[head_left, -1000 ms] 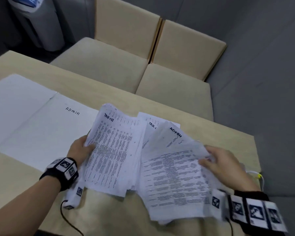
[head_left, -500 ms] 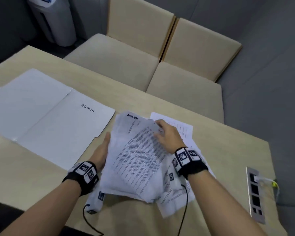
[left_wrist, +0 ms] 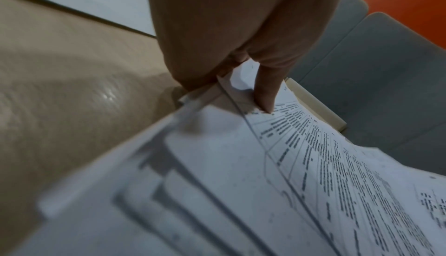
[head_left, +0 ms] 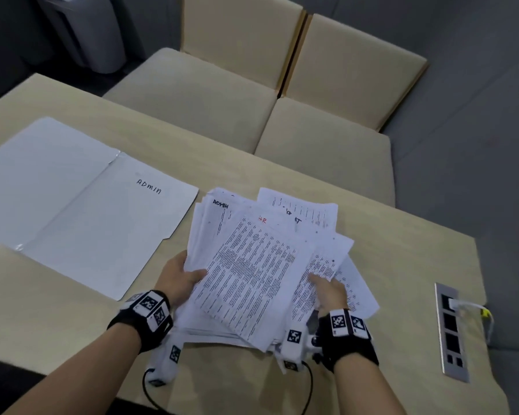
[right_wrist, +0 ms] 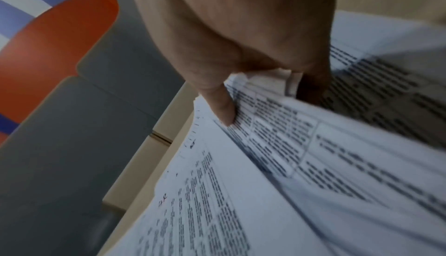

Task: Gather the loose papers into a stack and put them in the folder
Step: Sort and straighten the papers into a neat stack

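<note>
An uneven pile of printed papers (head_left: 252,265) is held between both hands above the table's near edge. My left hand (head_left: 179,278) grips the pile's left edge, thumb on top (left_wrist: 264,96) and fingers underneath. My right hand (head_left: 327,292) grips the right side, thumb (right_wrist: 223,105) pressing the top sheets. The top sheet bears a red "HR" mark; a lower sheet reads "ADMIN". The white folder (head_left: 81,211) lies open flat on the table to the left, labelled "ADMIN". One more sheet (head_left: 360,292) sticks out under the right hand.
The beige table (head_left: 402,265) has a metal socket strip (head_left: 451,330) with a white plug near its right edge. Two beige chairs (head_left: 252,94) stand behind the table. A grey bin (head_left: 84,28) stands at the back left.
The right hand has moved from the top of the pile to its right edge. The sheets have drawn together from a wide fan, and an "HR" sheet now lies on top.
</note>
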{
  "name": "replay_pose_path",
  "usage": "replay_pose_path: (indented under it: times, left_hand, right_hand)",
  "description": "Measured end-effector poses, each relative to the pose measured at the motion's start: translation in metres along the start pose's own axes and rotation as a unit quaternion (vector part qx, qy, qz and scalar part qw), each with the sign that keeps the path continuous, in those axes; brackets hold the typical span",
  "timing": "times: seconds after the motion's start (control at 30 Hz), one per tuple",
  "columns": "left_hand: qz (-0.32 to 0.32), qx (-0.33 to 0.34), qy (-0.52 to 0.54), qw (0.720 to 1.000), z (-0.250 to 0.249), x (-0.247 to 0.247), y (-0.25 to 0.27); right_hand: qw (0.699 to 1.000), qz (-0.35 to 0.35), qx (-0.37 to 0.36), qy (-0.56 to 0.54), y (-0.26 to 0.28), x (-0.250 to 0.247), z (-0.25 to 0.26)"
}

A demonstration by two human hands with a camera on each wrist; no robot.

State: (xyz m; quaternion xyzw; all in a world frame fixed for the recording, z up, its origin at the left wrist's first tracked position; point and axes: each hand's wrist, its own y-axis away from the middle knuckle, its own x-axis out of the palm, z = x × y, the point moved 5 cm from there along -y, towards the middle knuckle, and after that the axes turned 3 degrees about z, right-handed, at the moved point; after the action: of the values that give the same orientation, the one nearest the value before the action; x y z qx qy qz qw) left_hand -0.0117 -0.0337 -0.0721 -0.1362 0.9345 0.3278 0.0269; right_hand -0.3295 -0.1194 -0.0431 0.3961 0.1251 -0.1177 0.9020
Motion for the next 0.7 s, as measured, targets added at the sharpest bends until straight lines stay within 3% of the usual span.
replay_pose_path:
  times: [0.27,0.33,0.4,0.53,0.63,0.7]
  left_hand:
    - [-0.047,0.036,0.009,0.998,0.013,-0.026,0.004]
    - [-0.043,0.038,0.013,0.998,0.014,-0.027,0.002]
    - [-0.043,0.056,-0.001,0.998,0.007,-0.025,0.003]
    - [-0.049,0.087,-0.021,0.995,-0.006,-0.016,0.005]
    - [-0.025,0.081,0.016,0.996,-0.014,-0.005,0.01]
    - [-0.008,0.064,0.031,0.997,-0.019,0.003,0.015]
  right_hand:
    - [0.968,-0.064,-0.18,0.162,0.012,-0.04,0.055]
    - [0.961,-0.094,-0.232,0.115,0.029,-0.062,0.074]
    - [0.961,-0.081,-0.264,0.008,0.055,-0.079,0.097]
    - [0.964,-0.045,-0.217,-0.148,0.073,-0.101,0.112]
    - [0.966,0.02,-0.211,-0.149,0.069,-0.079,0.093]
    - [0.975,0.053,-0.204,-0.073,0.067,-0.046,0.069]
